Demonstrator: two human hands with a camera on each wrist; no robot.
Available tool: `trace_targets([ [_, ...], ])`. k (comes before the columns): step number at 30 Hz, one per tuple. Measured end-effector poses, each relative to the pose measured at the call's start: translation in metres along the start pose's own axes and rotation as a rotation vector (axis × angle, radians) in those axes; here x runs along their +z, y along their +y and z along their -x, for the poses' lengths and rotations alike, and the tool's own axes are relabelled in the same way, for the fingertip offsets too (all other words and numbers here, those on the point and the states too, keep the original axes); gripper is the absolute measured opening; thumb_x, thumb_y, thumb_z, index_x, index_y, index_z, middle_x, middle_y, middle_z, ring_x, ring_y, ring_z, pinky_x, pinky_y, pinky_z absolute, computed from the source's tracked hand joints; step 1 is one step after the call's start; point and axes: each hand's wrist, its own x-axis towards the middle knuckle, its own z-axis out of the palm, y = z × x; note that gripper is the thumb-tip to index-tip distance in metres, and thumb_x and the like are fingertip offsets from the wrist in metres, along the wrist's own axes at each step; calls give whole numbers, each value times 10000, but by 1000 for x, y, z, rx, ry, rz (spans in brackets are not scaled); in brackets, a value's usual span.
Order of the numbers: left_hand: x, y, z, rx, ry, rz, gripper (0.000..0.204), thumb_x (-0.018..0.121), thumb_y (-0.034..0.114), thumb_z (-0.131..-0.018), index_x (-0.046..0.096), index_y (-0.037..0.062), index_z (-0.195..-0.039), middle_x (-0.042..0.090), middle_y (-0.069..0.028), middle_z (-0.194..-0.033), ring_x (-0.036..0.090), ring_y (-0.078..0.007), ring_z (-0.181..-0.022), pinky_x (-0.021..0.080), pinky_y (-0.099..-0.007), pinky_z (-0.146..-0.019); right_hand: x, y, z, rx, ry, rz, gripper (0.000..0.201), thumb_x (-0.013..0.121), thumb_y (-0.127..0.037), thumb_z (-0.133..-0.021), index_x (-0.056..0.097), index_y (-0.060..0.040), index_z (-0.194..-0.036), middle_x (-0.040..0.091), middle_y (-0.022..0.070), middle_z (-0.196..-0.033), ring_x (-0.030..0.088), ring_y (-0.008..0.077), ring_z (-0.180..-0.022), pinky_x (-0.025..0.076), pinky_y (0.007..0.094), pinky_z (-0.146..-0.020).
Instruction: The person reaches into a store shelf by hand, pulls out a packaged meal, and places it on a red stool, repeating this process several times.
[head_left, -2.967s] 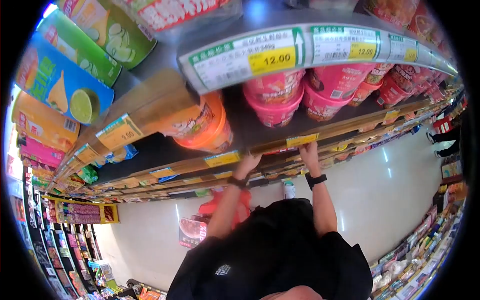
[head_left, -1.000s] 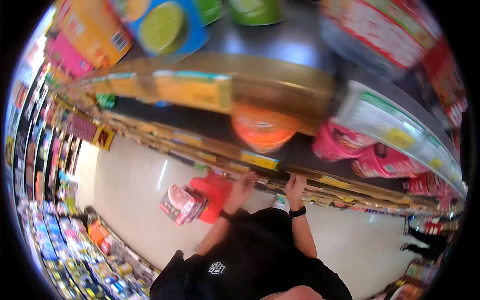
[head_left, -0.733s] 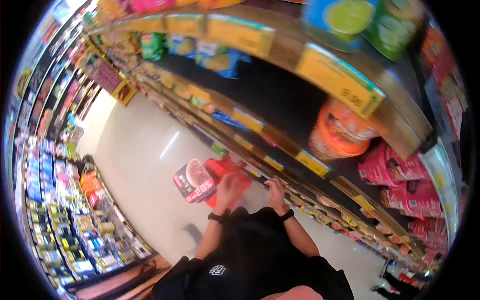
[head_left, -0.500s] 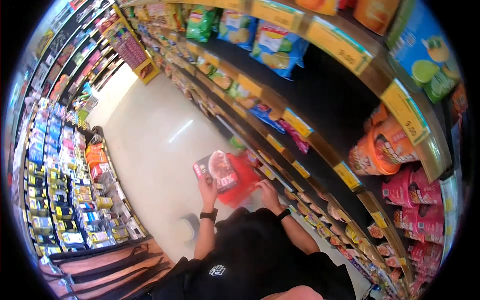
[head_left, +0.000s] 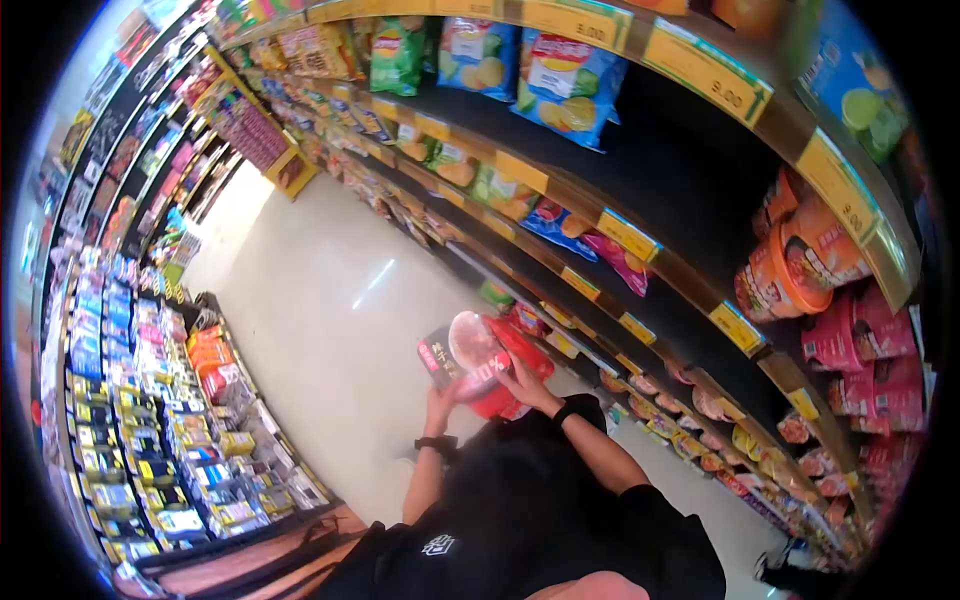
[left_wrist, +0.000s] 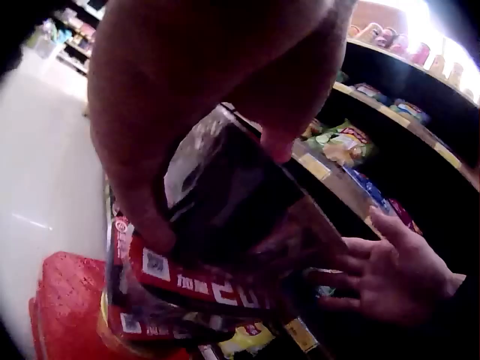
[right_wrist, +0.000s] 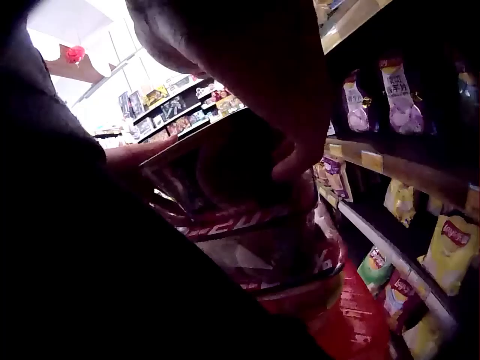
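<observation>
A black-and-red food box [head_left: 467, 343], printed with a round bowl picture and "20%", sits low in front of me. A second similar box [left_wrist: 142, 326] lies under it in the left wrist view. My left hand [head_left: 442, 405] grips the top box, thumb and fingers on opposite edges. At the other end is my right hand [head_left: 532, 388], its fingers against the edge; the left wrist view shows that palm [left_wrist: 409, 271] spread with straight fingers. A red plastic thing [head_left: 535, 352] shows beneath the boxes, mostly covered. The right wrist view is dark around the hand.
To the right run shelves with chip bags [head_left: 567, 88], orange tubs [head_left: 785, 270] and pink tubs [head_left: 858, 325] behind yellow price tags [head_left: 708, 75]. A low display of small packets [head_left: 165, 430] lines the left. Pale floor [head_left: 330, 300] stretches between; dark-clothed legs [head_left: 800, 575] show at bottom right.
The head view has swung left along the aisle. Both hands have left the shelf edge for the food boxes; the left took hold first, then the right came against the far end.
</observation>
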Motion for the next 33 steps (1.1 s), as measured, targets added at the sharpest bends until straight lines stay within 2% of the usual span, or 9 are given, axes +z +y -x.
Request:
trace_targets([
  [9, 27, 38, 6, -18, -106, -332, 573, 546, 465, -924, 565, -25, -1219, 624, -93, -1079, 602, -186, -934, 493, -310, -766, -21, 2, 4, -57, 121, 11, 575, 637, -310, -883, 411, 2, -1309, 487, 235, -1270, 500, 330, -1162, 409, 385, -963],
  [14, 67, 41, 13, 260, -226, -352, 355, 561, 198, -889, 618, -42, -1144, 681, -139, -1005, 648, -196, -887, 520, -333, -738, -74, -29, 43, -22, 332, 207, 538, 654, -246, -862, 425, 16, -1273, 521, 225, -1180, 531, 339, -1090, 425, 385, -937],
  [17, 113, 134, 54, 19, -448, -430, 410, 650, 214, -896, 532, -45, -1192, 650, -101, -1053, 617, -162, -944, 503, -313, -839, -110, -91, 72, 102, 439, 208, 521, 673, -203, -840, 426, 29, -1234, 522, 205, -1120, 534, 334, -1055, 426, 383, -929],
  [19, 138, 145, 55, 328, -548, -423, 459, 658, 213, -890, 490, -31, -1239, 625, -108, -1113, 596, -177, -1016, 493, -324, -873, -130, -91, 99, 84, 582, 356, 520, 687, -172, -827, 422, 33, -1225, 530, 191, -1085, 558, 313, -1009, 445, 373, -903],
  [21, 159, 132, 43, 178, -722, -338, 476, 661, 193, -884, 470, -25, -1262, 623, -108, -1116, 580, -177, -1046, 474, -337, -906, -144, -85, 129, 128, 682, 296, 521, 697, -129, -816, 417, 27, -1226, 535, 165, -1053, 580, 273, -968, 463, 357, -872],
  [23, 190, 133, 35, 439, -785, -398, 460, 656, 176, -886, 471, -20, -1259, 616, -99, -1121, 577, -167, -1042, 476, -337, -895, -163, -74, 146, 161, 778, 271, 524, 701, -94, -809, 410, 24, -1229, 538, 141, -1032, 593, 237, -934, 478, 342, -844],
  [26, 238, 140, 29, 427, -932, -392, 562, 678, 205, -859, 415, -15, -1306, 588, -146, -1170, 575, -232, -1082, 475, -363, -898, -188, -56, 167, 198, 916, 175, 505, 695, -52, -806, 406, 26, -1213, 531, 105, -1015, 582, 190, -918, 481, 327, -825],
  [31, 316, 149, 14, 809, -957, -396, 645, 718, 200, -796, 402, 6, -1324, 601, -185, -1146, 599, -336, -1044, 481, -398, -872, -244, -74, 179, 124, 1139, 602, 432, 716, -78, -800, 464, 36, -1132, 551, 138, -959, 579, 238, -877, 466, 344, -779],
  [33, 337, 169, 12, 651, -958, -550, 586, 740, 234, -772, 481, 15, -1250, 616, -196, -1113, 602, -377, -1013, 484, -423, -854, -260, -82, 175, 138, 1151, 610, 434, 738, -99, -787, 488, 43, -1112, 561, 151, -944, 583, 265, -844, 466, 357, -754],
])
